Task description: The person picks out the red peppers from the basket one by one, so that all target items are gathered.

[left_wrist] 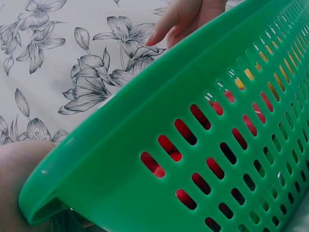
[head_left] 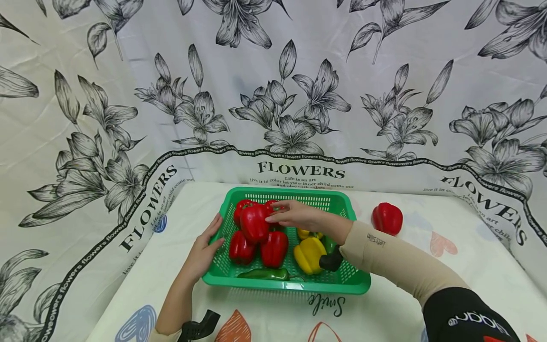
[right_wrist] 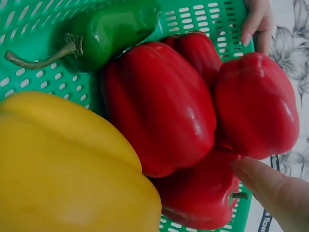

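In the head view, red bell peppers sit in the left part of a green basket [head_left: 295,285], one red pepper [head_left: 255,223] on top of the others. My right hand [head_left: 299,216] is over the basket, its fingers stretched toward that top pepper, fingertips right at its side. The right wrist view has one fingertip at the lower edge of the same pepper [right_wrist: 258,106]. My left hand [head_left: 202,249] holds the basket's left rim, thumb over the edge; the left wrist view has part of it [left_wrist: 21,169] behind the basket's corner.
A yellow bell pepper [head_left: 307,256] lies in the basket's right part, close to green and yellow ones partly hidden by the right arm. A long green pepper [head_left: 265,274] lies along the front wall. Outside, a red bell pepper [head_left: 387,218] rests on the printed tablecloth.
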`<state>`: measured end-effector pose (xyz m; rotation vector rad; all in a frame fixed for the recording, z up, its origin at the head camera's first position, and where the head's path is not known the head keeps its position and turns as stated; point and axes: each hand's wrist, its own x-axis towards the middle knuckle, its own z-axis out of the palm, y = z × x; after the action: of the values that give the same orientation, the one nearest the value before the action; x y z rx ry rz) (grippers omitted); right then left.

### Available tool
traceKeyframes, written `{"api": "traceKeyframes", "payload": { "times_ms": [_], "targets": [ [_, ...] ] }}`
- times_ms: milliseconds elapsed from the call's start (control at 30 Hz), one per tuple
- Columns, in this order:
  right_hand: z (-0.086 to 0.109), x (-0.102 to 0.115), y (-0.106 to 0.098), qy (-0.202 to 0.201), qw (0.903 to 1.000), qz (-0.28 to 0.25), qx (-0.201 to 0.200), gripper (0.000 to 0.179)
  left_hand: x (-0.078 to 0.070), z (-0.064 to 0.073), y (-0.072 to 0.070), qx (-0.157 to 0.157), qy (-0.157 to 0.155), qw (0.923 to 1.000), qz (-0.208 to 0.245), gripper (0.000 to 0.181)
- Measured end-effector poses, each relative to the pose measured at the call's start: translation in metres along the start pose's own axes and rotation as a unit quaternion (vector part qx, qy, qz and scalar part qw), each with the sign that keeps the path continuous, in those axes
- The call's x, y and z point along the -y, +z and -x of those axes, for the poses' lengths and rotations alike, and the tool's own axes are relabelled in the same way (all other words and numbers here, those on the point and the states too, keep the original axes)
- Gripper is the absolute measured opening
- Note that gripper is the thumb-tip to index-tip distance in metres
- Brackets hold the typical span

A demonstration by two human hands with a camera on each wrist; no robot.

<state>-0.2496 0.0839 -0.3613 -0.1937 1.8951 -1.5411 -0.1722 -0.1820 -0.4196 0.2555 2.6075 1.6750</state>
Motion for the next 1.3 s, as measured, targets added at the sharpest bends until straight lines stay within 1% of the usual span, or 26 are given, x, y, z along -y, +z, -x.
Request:
{"api": "traceKeyframes", "payload": {
  "times_ms": [133, 267, 400, 500, 633, 767, 967, 1200, 1300],
  "targets": [
    [-0.005, 0.003, 0.006, 0.014, 0.9998, -0.005, -0.012, 0.063, 0.001, -0.001, 0.000, 0.000, 0.004, 1.0000, 0.000, 0.055],
    [-0.007, 0.005, 0.012, 0.029, 0.9993, -0.004, -0.023, 0.066, 0.002, -0.002, -0.001, 0.000, 0.004, 1.0000, 0.001, 0.055],
    [-0.010, 0.005, 0.019, 0.043, 0.9988, 0.002, -0.023, 0.071, 0.001, -0.002, -0.001, 0.001, 0.003, 1.0000, 0.004, 0.055],
    [-0.013, 0.003, 0.023, 0.051, 0.9984, -0.010, -0.023, 0.075, 0.001, -0.002, -0.001, 0.002, 0.000, 1.0000, 0.006, 0.055],
    [-0.018, 0.000, 0.029, 0.055, 0.9975, -0.034, -0.028, 0.078, 0.002, -0.001, -0.001, 0.002, -0.002, 1.0000, 0.007, 0.055],
    [-0.022, -0.001, 0.033, 0.058, 0.9968, -0.043, -0.034, 0.080, 0.003, -0.001, 0.000, 0.001, 0.000, 1.0000, 0.006, 0.055],
    [-0.024, -0.001, 0.036, 0.050, 0.9977, -0.035, -0.028, 0.075, 0.002, 0.000, 0.000, 0.000, 0.001, 1.0000, 0.005, 0.055],
    [-0.027, -0.002, 0.039, 0.053, 0.9974, -0.034, -0.035, 0.074, 0.001, 0.000, 0.001, -0.001, 0.002, 1.0000, 0.004, 0.055],
    [-0.028, -0.002, 0.040, 0.048, 0.9977, -0.035, -0.032, 0.070, 0.001, -0.001, 0.001, -0.002, 0.001, 1.0000, 0.005, 0.055]
  ]
}}
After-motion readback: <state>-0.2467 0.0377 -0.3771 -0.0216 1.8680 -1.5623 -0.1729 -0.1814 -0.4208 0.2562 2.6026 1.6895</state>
